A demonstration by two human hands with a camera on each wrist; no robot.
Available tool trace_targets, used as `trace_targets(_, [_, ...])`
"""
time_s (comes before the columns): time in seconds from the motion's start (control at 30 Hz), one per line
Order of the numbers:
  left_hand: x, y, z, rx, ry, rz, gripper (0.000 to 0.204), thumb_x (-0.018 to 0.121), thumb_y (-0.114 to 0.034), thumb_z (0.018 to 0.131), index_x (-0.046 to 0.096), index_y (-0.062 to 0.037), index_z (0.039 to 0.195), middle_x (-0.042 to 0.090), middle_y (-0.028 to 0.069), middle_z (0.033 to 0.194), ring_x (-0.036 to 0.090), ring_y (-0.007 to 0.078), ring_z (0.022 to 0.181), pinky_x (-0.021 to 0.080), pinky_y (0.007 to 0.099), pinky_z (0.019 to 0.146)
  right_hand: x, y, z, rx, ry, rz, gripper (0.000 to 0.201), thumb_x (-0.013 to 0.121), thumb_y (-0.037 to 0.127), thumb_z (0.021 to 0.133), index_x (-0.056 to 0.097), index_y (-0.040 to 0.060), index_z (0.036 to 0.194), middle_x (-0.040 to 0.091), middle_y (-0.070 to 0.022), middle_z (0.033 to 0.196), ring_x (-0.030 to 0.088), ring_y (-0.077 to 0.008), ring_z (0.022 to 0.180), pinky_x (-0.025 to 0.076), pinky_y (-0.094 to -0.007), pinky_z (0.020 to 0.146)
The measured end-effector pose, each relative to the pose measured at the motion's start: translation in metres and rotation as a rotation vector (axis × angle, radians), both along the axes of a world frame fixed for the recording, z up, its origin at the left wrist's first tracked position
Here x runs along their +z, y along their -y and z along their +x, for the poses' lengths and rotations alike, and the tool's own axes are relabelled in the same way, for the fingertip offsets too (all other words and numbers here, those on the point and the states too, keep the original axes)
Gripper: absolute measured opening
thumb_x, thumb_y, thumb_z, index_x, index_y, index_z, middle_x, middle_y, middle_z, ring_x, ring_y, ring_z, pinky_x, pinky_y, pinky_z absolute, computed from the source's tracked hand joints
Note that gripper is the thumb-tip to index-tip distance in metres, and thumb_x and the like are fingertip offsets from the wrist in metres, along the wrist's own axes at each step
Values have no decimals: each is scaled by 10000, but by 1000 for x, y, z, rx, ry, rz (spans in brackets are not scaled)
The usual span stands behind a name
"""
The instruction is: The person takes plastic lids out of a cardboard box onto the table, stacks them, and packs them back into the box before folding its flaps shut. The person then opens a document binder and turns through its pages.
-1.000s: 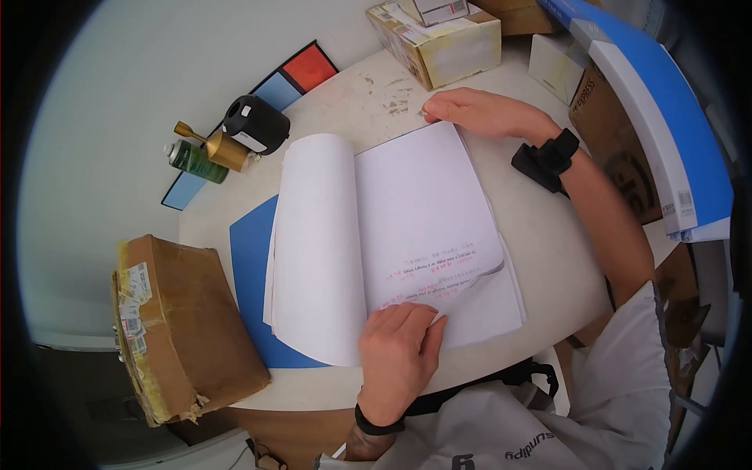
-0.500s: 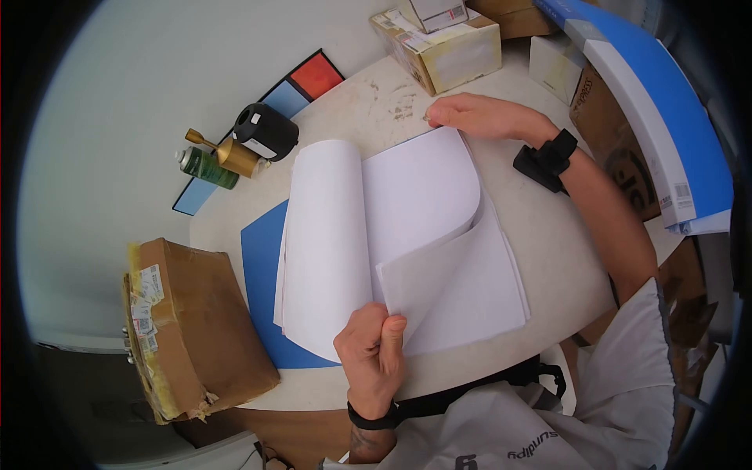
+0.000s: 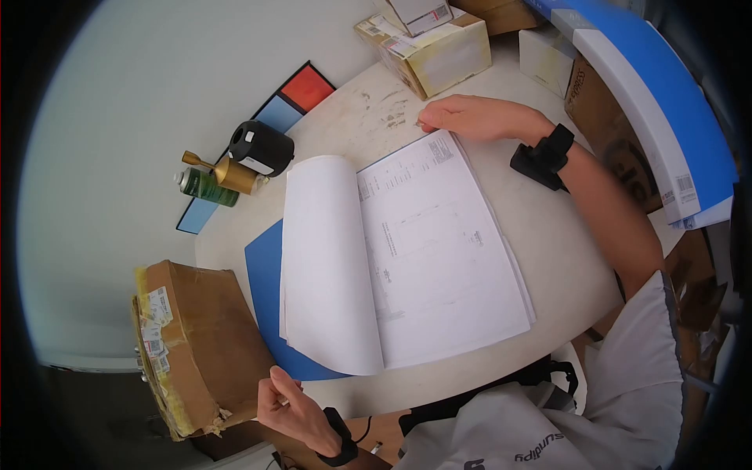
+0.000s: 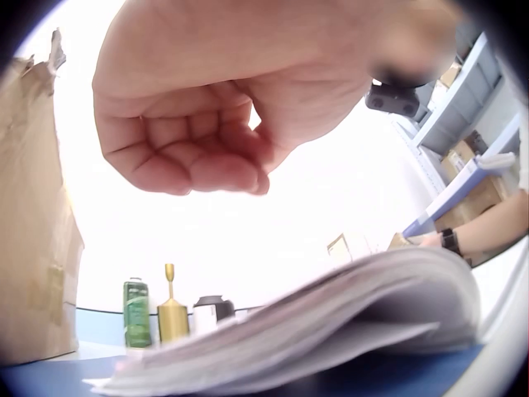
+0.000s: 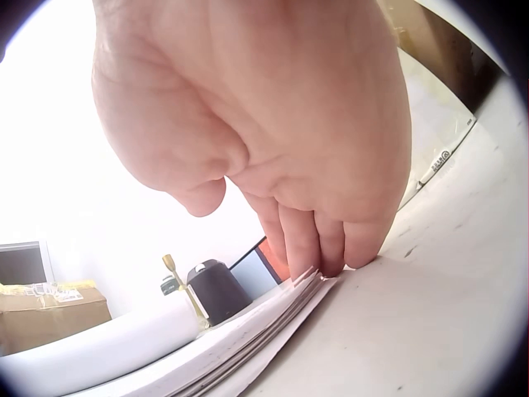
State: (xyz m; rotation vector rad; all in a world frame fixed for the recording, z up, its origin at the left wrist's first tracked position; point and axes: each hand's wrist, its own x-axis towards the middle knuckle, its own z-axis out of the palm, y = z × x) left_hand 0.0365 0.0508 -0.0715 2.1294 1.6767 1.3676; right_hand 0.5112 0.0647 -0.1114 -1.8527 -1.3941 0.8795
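Observation:
A thick stack of bound papers (image 3: 446,258) lies open on the white table, its right-hand sheet showing a faint printed drawing. The turned pages (image 3: 325,258) bulge in a curve over the blue cover (image 3: 265,270) on the left. Off the stack's near left corner is my left hand (image 3: 296,415), holding nothing; its fingers curl loosely towards the thumb in the left wrist view. My right hand (image 3: 484,117) rests at the far right corner of the papers. In the right wrist view its fairly straight fingers (image 5: 302,240) touch the stack's edge, thumb apart.
A worn cardboard box (image 3: 207,345) stands at the left edge. Along the wall are a green spray can (image 3: 210,188), a gold object with a stem (image 3: 235,176) and a black cylinder (image 3: 262,147). Boxes (image 3: 446,59) fill the back; a large blue binder (image 3: 666,102) stands right.
My left hand turned a sheet over to the left, let go and moved down and left off the papers. A sheet with a printed drawing now shows. My right hand stayed at the far corner.

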Motion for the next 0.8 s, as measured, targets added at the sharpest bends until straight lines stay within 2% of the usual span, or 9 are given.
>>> trace_targets(0.07, [11, 30, 19, -181, 95, 46, 434, 699, -149, 998, 479, -26, 644, 487, 34, 567, 378, 97, 513, 280, 287, 500, 0, 0, -1, -14, -5, -5, 487, 428, 428, 1144, 652, 29, 1311, 671, -67, 1277, 579, -167, 1198, 430, -310, 1084])
trace_targets(0.13, [6, 45, 52, -733, 110, 54, 427, 794, -142, 910, 472, -44, 648, 571, 77, 619, 470, 156, 544, 353, 287, 539, 2, 0, 0, 9, -2, 4, 489, 427, 426, 1143, 648, 29, 1325, 671, -68, 1293, 577, -169, 1216, 425, -308, 1094])
trace_targets(0.17, [19, 48, 71, -926, -100, -100, 307, 885, -184, 808, 623, -34, 749, 682, 105, 766, 615, 240, 666, 463, 334, 616, 3, 0, 0, 20, 13, 1, 489, 427, 426, 1143, 648, 29, 1325, 671, -68, 1293, 577, -169, 1216, 425, -308, 1094])
trace_targets(0.2, [19, 49, 89, -1051, -316, -214, 424, 927, -286, 743, 737, -44, 1035, 725, 152, 1105, 686, 345, 1019, 551, 436, 840, 2, -1, 1, 35, 4, -3, 488, 430, 426, 1143, 647, 28, 1323, 671, -65, 1287, 576, -168, 1213, 425, -306, 1092])
trace_targets(0.27, [11, 48, 111, -1026, -683, -206, 660, 922, -372, 730, 702, -65, 1272, 617, 160, 1384, 570, 409, 1305, 478, 526, 1068, 1, -3, 3, 45, -7, -5, 487, 433, 426, 1143, 647, 27, 1322, 672, -62, 1281, 575, -166, 1211, 424, -305, 1090])
trace_targets(0.37, [-7, 37, 105, -955, -705, -316, 722, 887, -392, 773, 648, -77, 1377, 542, 183, 1484, 482, 435, 1407, 419, 556, 1142, -5, 0, 6, 69, 2, 53, 486, 441, 423, 1142, 646, 23, 1326, 671, -64, 1271, 576, -167, 1210, 426, -304, 1088])
trace_targets(0.6, [-9, 31, 100, -1061, -689, -291, 415, 782, -183, 910, 692, -48, 1293, 634, 207, 1391, 568, 450, 1332, 467, 527, 1100, -2, 2, 1, 26, -31, 33, 477, 476, 428, 1134, 657, 23, 1312, 669, -58, 1243, 573, -163, 1178, 439, -305, 1063])
trace_targets(0.67, [-17, 29, 102, -980, -463, -286, 265, 719, -77, 924, 719, -19, 1183, 733, 206, 1173, 699, 431, 1113, 560, 475, 952, -1, 2, 2, 23, -37, 54, 478, 483, 430, 1132, 659, 23, 1311, 671, -60, 1241, 575, -165, 1174, 442, -308, 1061])
trace_targets(0.8, [-12, 32, 113, -876, -379, -265, 154, 712, -51, 918, 729, 12, 1057, 756, 189, 956, 720, 384, 828, 581, 415, 733, 4, 0, 2, 73, -20, 6, 482, 492, 430, 1128, 657, 19, 1318, 676, -68, 1253, 585, -173, 1181, 449, -317, 1063])
